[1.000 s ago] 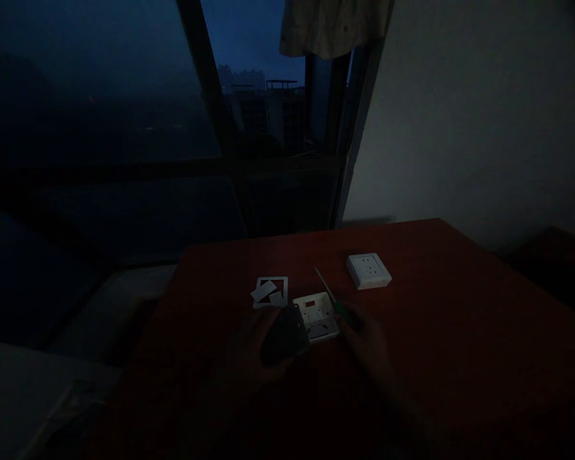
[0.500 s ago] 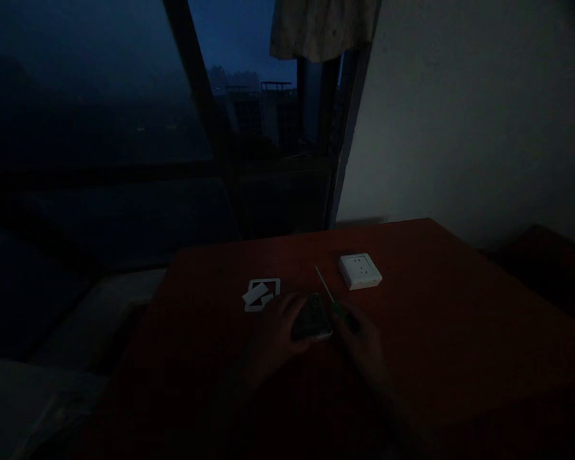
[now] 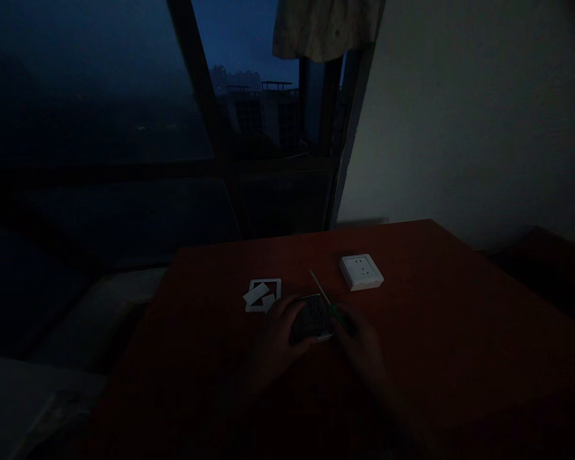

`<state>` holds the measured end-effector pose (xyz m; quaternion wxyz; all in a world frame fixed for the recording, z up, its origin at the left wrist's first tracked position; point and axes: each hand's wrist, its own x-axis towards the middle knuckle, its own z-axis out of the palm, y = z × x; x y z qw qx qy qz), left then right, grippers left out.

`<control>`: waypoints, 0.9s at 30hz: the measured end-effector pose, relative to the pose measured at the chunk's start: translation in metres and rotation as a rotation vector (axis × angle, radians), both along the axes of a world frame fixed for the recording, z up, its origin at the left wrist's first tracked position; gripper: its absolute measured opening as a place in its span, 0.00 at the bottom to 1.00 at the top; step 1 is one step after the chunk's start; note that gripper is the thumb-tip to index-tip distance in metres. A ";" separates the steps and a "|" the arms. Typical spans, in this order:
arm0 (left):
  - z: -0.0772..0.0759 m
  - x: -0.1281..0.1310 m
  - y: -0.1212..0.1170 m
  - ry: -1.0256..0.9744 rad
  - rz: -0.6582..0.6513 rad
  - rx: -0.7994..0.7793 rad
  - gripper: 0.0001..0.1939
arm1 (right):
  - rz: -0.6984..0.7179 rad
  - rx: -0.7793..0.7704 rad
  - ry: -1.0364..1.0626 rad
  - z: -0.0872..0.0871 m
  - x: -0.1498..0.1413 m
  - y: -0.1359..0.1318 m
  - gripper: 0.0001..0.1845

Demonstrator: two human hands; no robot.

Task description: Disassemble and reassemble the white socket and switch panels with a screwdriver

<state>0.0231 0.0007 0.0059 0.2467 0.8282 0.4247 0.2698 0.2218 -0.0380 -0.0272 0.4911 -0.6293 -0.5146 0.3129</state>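
My left hand (image 3: 280, 335) is closed around the left side of a dark, square switch or socket module (image 3: 312, 318) with a pale rim at its near edge. In my right hand (image 3: 361, 338) is a screwdriver with a green handle (image 3: 334, 312); its thin shaft (image 3: 320, 287) points away and to the left. The fingers of that hand are close to the module's right edge, and the dimness hides whether they touch it. Just beyond my left hand lies a white square frame (image 3: 263, 281), with white rectangular plates (image 3: 256, 294) lying across it.
A white wall socket on a box (image 3: 363, 271) sits on the reddish-brown table (image 3: 441, 306), right of the screwdriver tip. Behind the table are a dark-framed window (image 3: 225, 166) and a pale wall (image 3: 460, 128). The room is very dim.
The screwdriver's tip has swung slightly left, and its handle has shifted a little with my right hand. The left hand keeps its hold on the module.
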 end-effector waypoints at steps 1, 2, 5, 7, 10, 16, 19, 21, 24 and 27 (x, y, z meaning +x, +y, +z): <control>0.000 0.000 -0.001 -0.007 0.011 0.000 0.32 | 0.005 0.002 0.000 0.000 0.000 0.000 0.20; 0.001 0.001 -0.001 -0.011 0.018 -0.002 0.32 | 0.008 0.002 0.000 0.000 0.000 0.000 0.20; 0.003 0.002 -0.002 -0.005 0.035 -0.024 0.32 | 0.009 -0.005 -0.004 0.000 0.000 0.000 0.20; 0.004 0.002 -0.002 0.001 0.040 -0.034 0.32 | 0.010 -0.014 -0.007 0.001 0.000 -0.001 0.20; 0.003 0.002 -0.003 0.011 0.052 -0.049 0.31 | 0.024 -0.024 -0.009 0.003 0.000 -0.001 0.20; 0.001 0.000 -0.003 -0.003 0.057 -0.044 0.31 | 0.026 -0.028 -0.016 0.004 0.000 -0.001 0.21; 0.004 0.001 -0.003 0.008 0.058 -0.060 0.31 | 0.035 -0.027 -0.037 0.004 0.001 -0.001 0.20; 0.005 0.001 -0.003 0.017 0.069 -0.072 0.31 | 0.037 -0.021 -0.051 0.003 0.002 -0.001 0.20; 0.005 0.000 -0.002 0.015 0.068 -0.066 0.31 | 0.031 -0.015 -0.053 0.003 0.002 -0.001 0.20; 0.003 -0.001 -0.001 0.003 0.028 -0.057 0.31 | 0.028 -0.013 -0.050 0.003 0.001 -0.001 0.20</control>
